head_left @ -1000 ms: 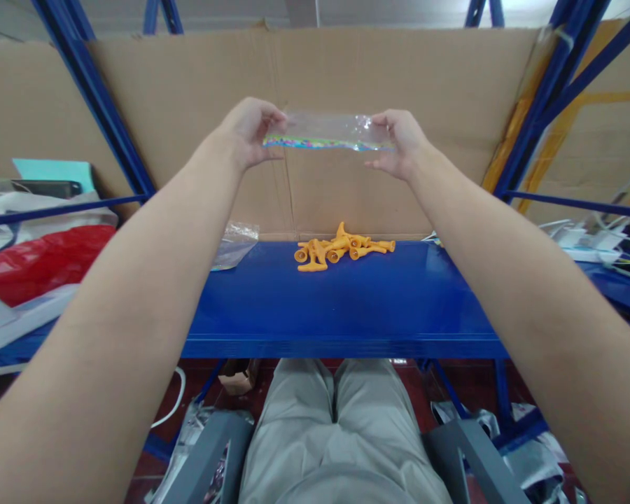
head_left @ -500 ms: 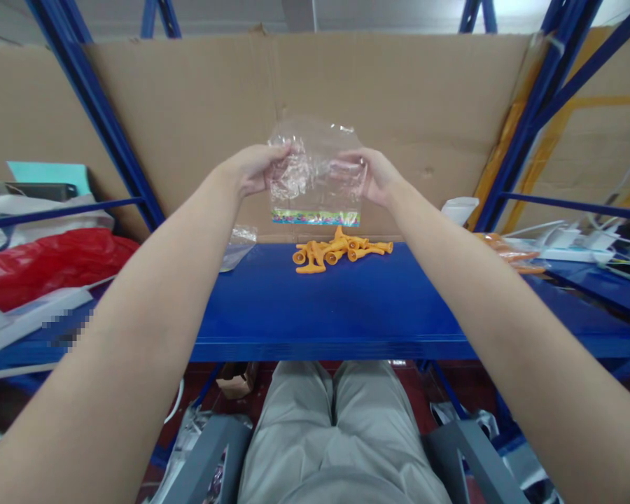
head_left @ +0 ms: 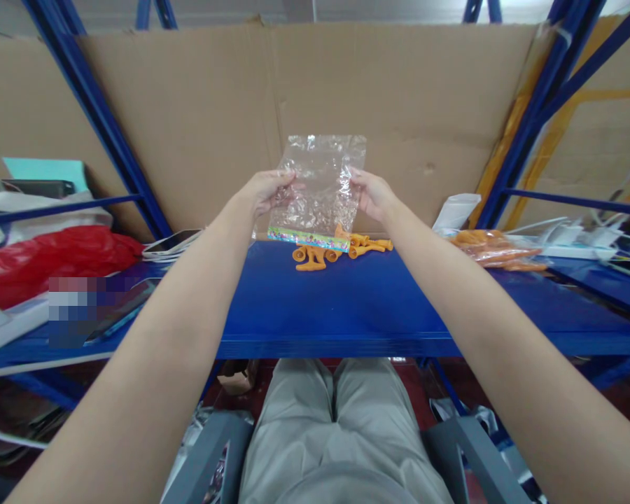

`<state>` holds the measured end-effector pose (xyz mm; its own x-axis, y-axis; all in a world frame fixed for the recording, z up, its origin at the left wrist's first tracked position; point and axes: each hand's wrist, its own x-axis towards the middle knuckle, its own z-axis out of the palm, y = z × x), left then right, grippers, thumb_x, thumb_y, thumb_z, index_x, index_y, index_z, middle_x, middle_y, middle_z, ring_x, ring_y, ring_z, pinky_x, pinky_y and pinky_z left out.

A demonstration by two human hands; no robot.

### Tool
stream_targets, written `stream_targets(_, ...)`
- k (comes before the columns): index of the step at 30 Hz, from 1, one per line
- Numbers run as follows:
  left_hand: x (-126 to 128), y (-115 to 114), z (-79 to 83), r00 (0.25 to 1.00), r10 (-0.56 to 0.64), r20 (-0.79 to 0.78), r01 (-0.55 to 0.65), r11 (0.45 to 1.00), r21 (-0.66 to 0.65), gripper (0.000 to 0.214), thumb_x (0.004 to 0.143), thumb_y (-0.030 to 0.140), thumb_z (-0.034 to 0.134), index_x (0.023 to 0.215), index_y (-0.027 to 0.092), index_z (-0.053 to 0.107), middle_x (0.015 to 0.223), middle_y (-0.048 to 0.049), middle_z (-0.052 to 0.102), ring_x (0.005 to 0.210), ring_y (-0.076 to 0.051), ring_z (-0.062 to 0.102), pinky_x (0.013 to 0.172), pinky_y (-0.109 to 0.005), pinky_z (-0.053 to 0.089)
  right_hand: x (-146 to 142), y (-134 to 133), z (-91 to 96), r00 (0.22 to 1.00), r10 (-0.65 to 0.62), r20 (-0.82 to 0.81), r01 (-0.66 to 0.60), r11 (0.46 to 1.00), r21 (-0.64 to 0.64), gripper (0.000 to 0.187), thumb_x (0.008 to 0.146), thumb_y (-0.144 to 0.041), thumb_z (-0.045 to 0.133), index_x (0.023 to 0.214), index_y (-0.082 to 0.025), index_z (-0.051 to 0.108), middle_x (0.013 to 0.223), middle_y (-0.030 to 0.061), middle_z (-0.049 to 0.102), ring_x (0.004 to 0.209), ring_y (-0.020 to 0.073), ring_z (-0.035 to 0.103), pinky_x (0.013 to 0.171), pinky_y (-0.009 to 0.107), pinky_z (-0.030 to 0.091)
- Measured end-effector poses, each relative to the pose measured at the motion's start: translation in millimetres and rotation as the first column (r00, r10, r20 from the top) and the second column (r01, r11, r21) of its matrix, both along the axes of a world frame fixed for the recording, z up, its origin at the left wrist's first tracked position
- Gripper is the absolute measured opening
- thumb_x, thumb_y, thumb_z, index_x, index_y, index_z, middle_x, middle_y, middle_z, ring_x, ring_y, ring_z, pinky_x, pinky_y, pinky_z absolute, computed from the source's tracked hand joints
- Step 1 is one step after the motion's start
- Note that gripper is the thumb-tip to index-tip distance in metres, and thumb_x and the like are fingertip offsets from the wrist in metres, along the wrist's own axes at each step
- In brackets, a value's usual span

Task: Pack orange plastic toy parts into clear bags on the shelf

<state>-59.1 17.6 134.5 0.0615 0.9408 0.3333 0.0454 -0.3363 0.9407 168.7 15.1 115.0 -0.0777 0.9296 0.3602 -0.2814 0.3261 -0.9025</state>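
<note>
Plainly both hands (head_left: pixel 267 190) (head_left: pixel 374 194) pinching clear bag (head_left: pixel 318 185), strip (head_left: pixel 309 239) print illegible, orange pcs (head_left: pixel 311 263) pt. hidden behind it

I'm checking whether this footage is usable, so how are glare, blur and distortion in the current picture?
Head view: bright glints speckle the clear bag; the ceiling looks palest toward upper right; the blue uprights lean outward, likely wide-lens stretch; fine detail looks soft; a blocky pixelated patch at left hides whatever is there.
</note>
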Motion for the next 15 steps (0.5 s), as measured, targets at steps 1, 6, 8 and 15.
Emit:
stream_targets(1,1.8,0.6,-3.8,1.000,0.014,-0.002,-0.014,1.000,-0.006,0.016,0.081,0.029,0.072,0.091,0.018,0.066,0.079,-0.0044,0.071,0.067,-0.014,0.068,0.067,-0.026,0.056,-0.5,0.5,-1.9,1.000,-0.012,-0.013,0.012,1.000,-0.007,0.017,0.090,-0.022,0.052,0.104,-0.022,0.060,0.084,-0.0006,0.069,0.068,0.0121,0.066,0.067,0.029,0.057)
stream_targets(6,10.8,6.7,-19.3,0.996,0.089,-0.017,-0.090,0.996,-0.011,0.021,0.073,0.033,0.078,0.079,0.020,0.062,0.067,-0.0012,0.066,0.058,-0.011,0.063,0.057,-0.022,0.050,-0.7,2.7,-11.8,0.994,-0.104,-0.024,0.103,0.993,-0.053,0.012,0.090,-0.029,0.055,0.099,-0.023,0.058,0.078,-0.0014,0.066,0.063,0.0117,0.063,0.066,0.030,0.057)
stream_targets(8,14.7,10.9,-23.7,0.992,0.128,0.020,-0.128,0.992,0.005,0.026,0.077,0.040,0.074,0.074,0.020,0.058,0.063,0.0001,0.062,0.055,-0.011,0.060,0.053,-0.020,0.046,-0.4,1.8,-14.2,0.990,-0.141,-0.013,0.140,0.989,-0.057,0.009,0.089,-0.027,0.055,0.097,-0.023,0.058,0.074,-0.0025,0.064,0.061,0.0110,0.061,0.066,0.030,0.056)
stream_targets(15,26.7,17.0,-36.3,0.960,0.243,0.140,-0.257,0.962,0.090,0.035,0.083,0.041,0.065,0.063,0.021,0.043,0.047,0.0069,0.039,0.040,-0.008,0.041,0.039,-0.018,0.027,1.2,-8.5,-12.0,0.984,-0.175,0.012,0.175,0.979,-0.108,0.005,0.081,-0.018,0.055,0.084,-0.020,0.059,0.061,-0.0024,0.055,0.051,0.0110,0.053,0.056,0.028,0.054)
